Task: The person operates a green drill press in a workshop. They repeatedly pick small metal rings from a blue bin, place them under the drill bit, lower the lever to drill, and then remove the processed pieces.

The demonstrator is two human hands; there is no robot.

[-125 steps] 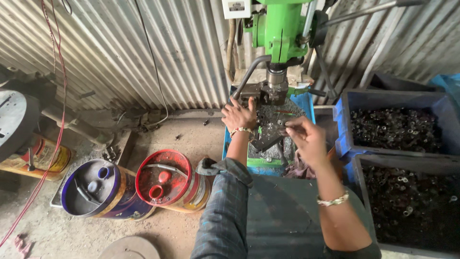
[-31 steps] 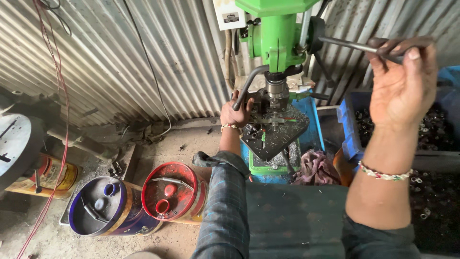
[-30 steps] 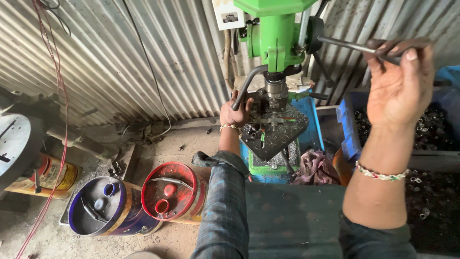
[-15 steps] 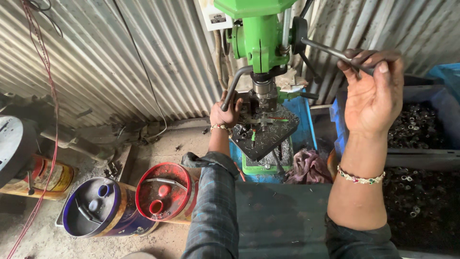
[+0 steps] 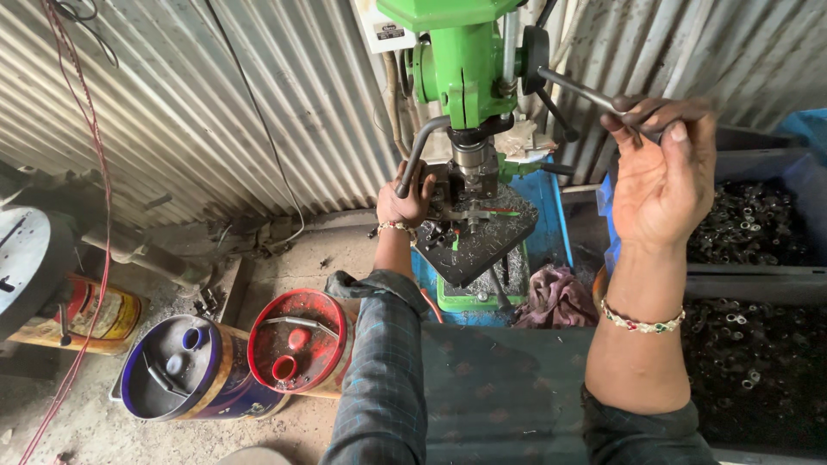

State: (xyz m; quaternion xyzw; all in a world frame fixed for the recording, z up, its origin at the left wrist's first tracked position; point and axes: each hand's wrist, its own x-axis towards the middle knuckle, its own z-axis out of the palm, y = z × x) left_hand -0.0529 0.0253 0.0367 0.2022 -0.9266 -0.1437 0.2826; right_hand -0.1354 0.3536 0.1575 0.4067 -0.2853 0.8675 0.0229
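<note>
While gripping: right hand (image 5: 662, 176) on feed lever (image 5: 575, 89), left hand (image 5: 405, 200) on vise handle (image 5: 417, 151), red-lidded can (image 5: 297, 343) below.

White label plate (image 5: 385, 28) (rectangular) atop green drill

Red-lidded can (image 5: 297, 344) beside blue-lidded can (image 5: 177, 368); pink rag (image 5: 558, 294); bins of small metal rings (image 5: 758, 228)

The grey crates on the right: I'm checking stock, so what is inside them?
Both grey crates hold heaps of small dark metal rings. The right hand and forearm cover the left part of each crate, and anything beneath the top layer is hidden.
</note>
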